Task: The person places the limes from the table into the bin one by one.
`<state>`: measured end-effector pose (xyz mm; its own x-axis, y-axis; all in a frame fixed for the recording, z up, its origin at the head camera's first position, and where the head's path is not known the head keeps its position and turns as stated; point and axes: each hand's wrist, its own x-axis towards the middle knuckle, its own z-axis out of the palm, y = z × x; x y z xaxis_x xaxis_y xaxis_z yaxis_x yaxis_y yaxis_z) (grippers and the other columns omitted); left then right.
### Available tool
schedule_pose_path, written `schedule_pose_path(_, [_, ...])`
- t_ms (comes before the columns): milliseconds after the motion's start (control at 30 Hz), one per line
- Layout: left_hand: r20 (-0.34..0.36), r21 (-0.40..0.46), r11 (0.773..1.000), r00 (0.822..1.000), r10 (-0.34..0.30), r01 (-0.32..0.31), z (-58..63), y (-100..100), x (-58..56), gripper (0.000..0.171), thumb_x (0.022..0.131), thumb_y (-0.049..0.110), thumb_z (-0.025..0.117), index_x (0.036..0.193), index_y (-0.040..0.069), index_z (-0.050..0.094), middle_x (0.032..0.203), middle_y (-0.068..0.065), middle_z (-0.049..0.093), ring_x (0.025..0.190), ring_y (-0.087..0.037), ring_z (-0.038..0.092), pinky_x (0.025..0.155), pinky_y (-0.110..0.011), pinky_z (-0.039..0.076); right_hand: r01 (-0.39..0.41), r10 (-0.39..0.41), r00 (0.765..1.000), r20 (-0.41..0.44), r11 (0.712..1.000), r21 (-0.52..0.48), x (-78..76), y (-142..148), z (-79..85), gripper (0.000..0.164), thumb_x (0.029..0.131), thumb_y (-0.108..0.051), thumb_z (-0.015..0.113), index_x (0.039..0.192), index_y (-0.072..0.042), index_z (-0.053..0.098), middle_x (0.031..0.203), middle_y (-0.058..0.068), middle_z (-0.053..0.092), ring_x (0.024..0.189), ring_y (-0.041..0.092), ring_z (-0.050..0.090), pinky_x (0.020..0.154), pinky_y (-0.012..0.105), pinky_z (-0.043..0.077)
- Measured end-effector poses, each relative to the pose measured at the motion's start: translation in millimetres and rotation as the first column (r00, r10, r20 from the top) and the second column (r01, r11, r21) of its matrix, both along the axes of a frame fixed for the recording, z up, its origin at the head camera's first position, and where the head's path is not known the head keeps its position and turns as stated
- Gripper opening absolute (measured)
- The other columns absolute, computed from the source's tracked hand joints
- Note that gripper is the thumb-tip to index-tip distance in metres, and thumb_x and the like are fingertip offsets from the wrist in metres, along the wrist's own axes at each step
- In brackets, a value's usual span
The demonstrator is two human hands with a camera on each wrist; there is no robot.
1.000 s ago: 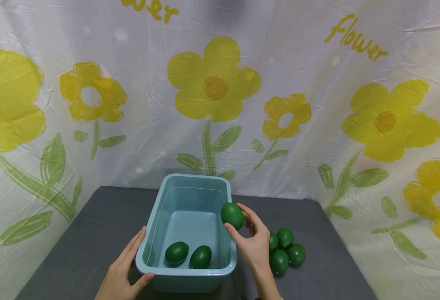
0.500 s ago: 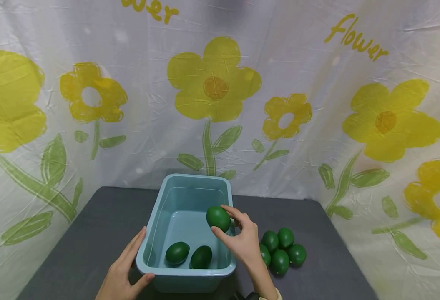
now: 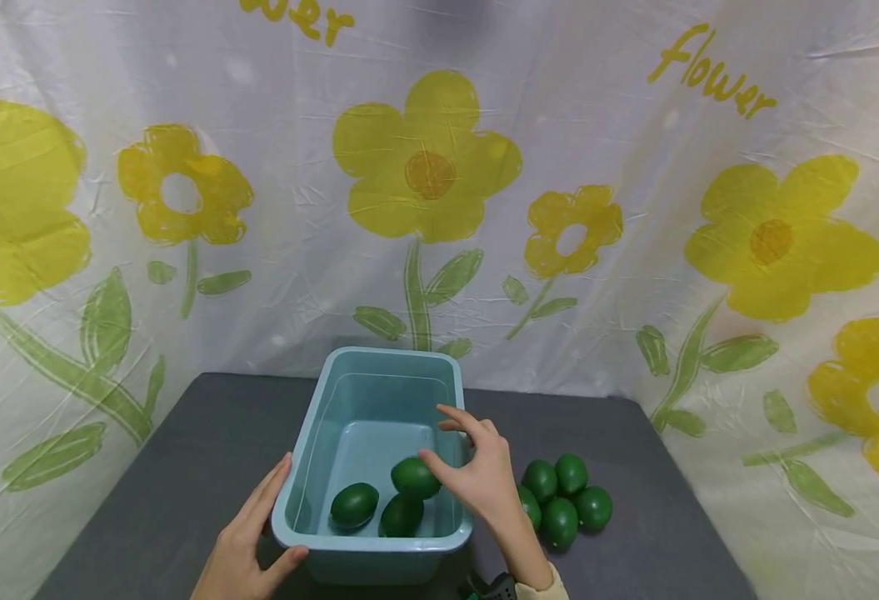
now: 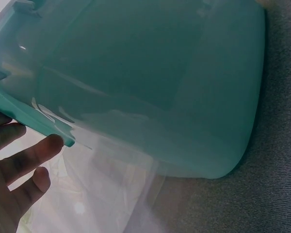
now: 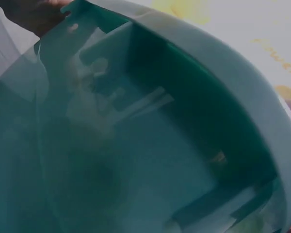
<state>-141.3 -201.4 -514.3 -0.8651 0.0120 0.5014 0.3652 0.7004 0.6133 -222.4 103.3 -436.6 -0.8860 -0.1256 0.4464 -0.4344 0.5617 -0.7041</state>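
Observation:
A light blue plastic bin (image 3: 367, 544) stands on the dark table. In it are two dark green, egg-shaped limes, a left lime (image 3: 353, 506) and a right lime (image 3: 401, 517). A third lime (image 3: 413, 477) is just below my right hand (image 3: 476, 467) and overlaps the right one; whether it is still dropping I cannot tell. My right hand is over the bin's right rim, thumb and fingers spread, holding nothing. At the near left corner my left hand (image 3: 240, 542) touches the bin, fingers along the side and thumb at the front. Its fingers (image 4: 31, 158) meet the rim in the left wrist view.
Several more limes (image 3: 559, 523) lie in a cluster on the table, right of the bin and partly behind my right forearm. A white curtain (image 3: 282, 275) with yellow flowers hangs behind the grey tabletop (image 3: 184, 467). The bin's wall (image 5: 111, 145) fills much of the right wrist view.
My right hand carried a lime leftward over the rim, then let it go; the lime is now lower, near the two others. The left hand has stayed at the bin's corner.

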Motion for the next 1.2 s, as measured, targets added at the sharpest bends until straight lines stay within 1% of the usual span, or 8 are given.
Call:
schedule_pose_path(267, [-0.012,0.008,1.0,1.0,-0.008,0.009,0.6,1,-0.3,0.102,0.081,0.027,0.091,0.167,0.015,0.037,0.158,-0.023,0.051,0.111,-0.035,0.064,0.067,-0.032,0.06,0.006,-0.006,0.998,-0.057,1.0,-0.003,2.5,4,0.1,0.055,0.086,-0.03,0.089,0.138,-0.024,0.071,0.114,-0.001,0.08,0.079,0.02,0.049,0.075,0.033,0.041])
schedule_pose_path(400, [-0.007,0.005,1.0,1.0,-0.007,0.007,2.0,2,0.6,0.102,0.081,0.028,0.091,0.167,0.014,0.037,0.158,-0.023,0.05,0.114,-0.037,0.065,0.069,-0.037,0.063,0.019,-0.019,0.996,-0.087,1.0,-0.001,4.1,7,-1.8,0.055,0.084,-0.026,0.09,0.136,-0.025,0.072,0.111,-0.004,0.079,0.076,0.018,0.045,0.073,0.03,0.039])
schedule_pose_path(500, [0.003,0.012,1.0,1.0,-0.007,0.007,3.4,3,2.0,0.102,0.083,0.031,0.091,0.167,0.016,0.036,0.159,-0.024,0.05,0.114,-0.039,0.066,0.068,-0.041,0.063,0.024,-0.024,0.994,-0.102,1.0,0.003,5.6,9,-3.2,0.055,0.083,-0.024,0.091,0.135,-0.025,0.073,0.111,-0.006,0.079,0.078,0.016,0.046,0.072,0.03,0.04])
schedule_pose_path(600, [0.008,0.018,1.0,1.0,-0.009,0.009,4.5,3,2.8,0.102,0.083,0.032,0.09,0.168,0.018,0.035,0.159,-0.024,0.049,0.112,-0.039,0.066,0.066,-0.04,0.062,0.021,-0.021,0.993,-0.118,1.0,0.001,6.9,11,-4.2,0.055,0.083,-0.023,0.091,0.135,-0.025,0.073,0.111,-0.004,0.079,0.08,0.016,0.05,0.073,0.033,0.043])
schedule_pose_path(833, [0.02,0.005,1.0,1.0,0.006,-0.006,2.6,3,2.6,0.1,0.084,0.033,0.09,0.167,0.017,0.036,0.159,-0.023,0.05,0.112,-0.037,0.066,0.068,-0.041,0.063,0.054,-0.052,0.986,-0.157,0.998,0.009,8.6,22,-8.0,0.054,0.081,-0.02,0.092,0.132,-0.017,0.074,0.111,0.004,0.078,0.08,0.019,0.052,0.072,0.037,0.044])
schedule_pose_path(933, [0.019,0.002,1.0,1.0,0.008,-0.008,2.0,2,2.2,0.101,0.084,0.032,0.09,0.167,0.017,0.036,0.159,-0.023,0.05,0.112,-0.037,0.066,0.068,-0.04,0.063,0.075,-0.068,0.983,-0.168,0.997,0.033,7.4,28,-7.4,0.055,0.081,-0.02,0.092,0.132,-0.014,0.074,0.111,0.004,0.077,0.083,0.016,0.052,0.073,0.038,0.046])
schedule_pose_path(1100, [0.026,-0.002,1.0,1.0,0.007,-0.006,2.6,2,1.5,0.101,0.084,0.032,0.09,0.167,0.017,0.035,0.159,-0.023,0.05,0.113,-0.036,0.066,0.065,-0.035,0.061,0.109,-0.099,0.978,-0.184,0.993,0.05,5.9,41,-6.3,0.058,0.079,-0.019,0.093,0.133,-0.018,0.074,0.114,0.004,0.077,0.089,0.013,0.054,0.077,0.035,0.047])
schedule_pose_path(1200, [0.023,0.005,1.0,1.0,0.004,-0.004,2.2,2,1.4,0.1,0.084,0.032,0.09,0.167,0.015,0.036,0.159,-0.024,0.049,0.115,-0.039,0.066,0.069,-0.041,0.063,0.135,-0.124,0.976,-0.182,0.99,0.05,6.4,48,-7.3,0.058,0.079,-0.017,0.093,0.133,-0.018,0.073,0.116,0.005,0.077,0.089,0.013,0.054,0.077,0.035,0.046])
